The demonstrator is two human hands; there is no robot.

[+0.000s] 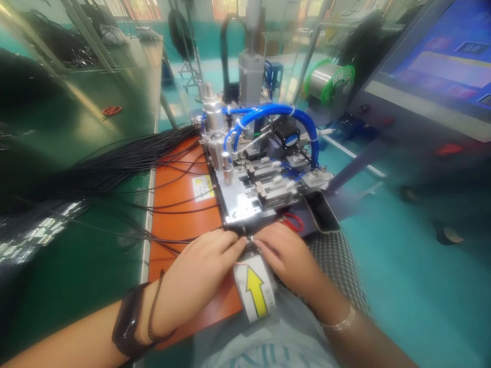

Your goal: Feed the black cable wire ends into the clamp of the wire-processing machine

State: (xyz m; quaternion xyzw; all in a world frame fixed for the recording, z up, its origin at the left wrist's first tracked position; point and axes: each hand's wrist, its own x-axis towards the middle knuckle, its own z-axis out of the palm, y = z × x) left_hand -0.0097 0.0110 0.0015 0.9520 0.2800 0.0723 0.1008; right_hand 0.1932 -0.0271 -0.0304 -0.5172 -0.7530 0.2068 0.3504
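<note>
Currently, both hands are at the front edge of the bench machine [274, 189], meeting over a small metal fitting [250, 239] there. Left hand [209, 258]: thumb and forefinger drawn together at the fitting's left side. Right hand [286, 250]: fingertips bunched at its right side, a narrow gap between the two hands. Whether either pinches a cable end or only touches metal, I cannot tell; the tips hide it.

Step in hand, my judgement: close fingertip work at the machine's front, probably on one of the black cables [115, 153] that spread to its left across the orange bench top [184, 199]. The next move calls for fine alignment and a light, steady grip.

Writing: directly in front of the machine, a white label [247, 306] bears a yellow arrow pointing toward it; the characters beside the arrow are too soft to read. Left of the machine, a warning label [203, 187] shows a triangle and illegible small print. Right of and behind the machine, the green-rimmed wire spool [330, 79] and the display screen [452, 61] carry blurred markings. No brand legible.
</note>
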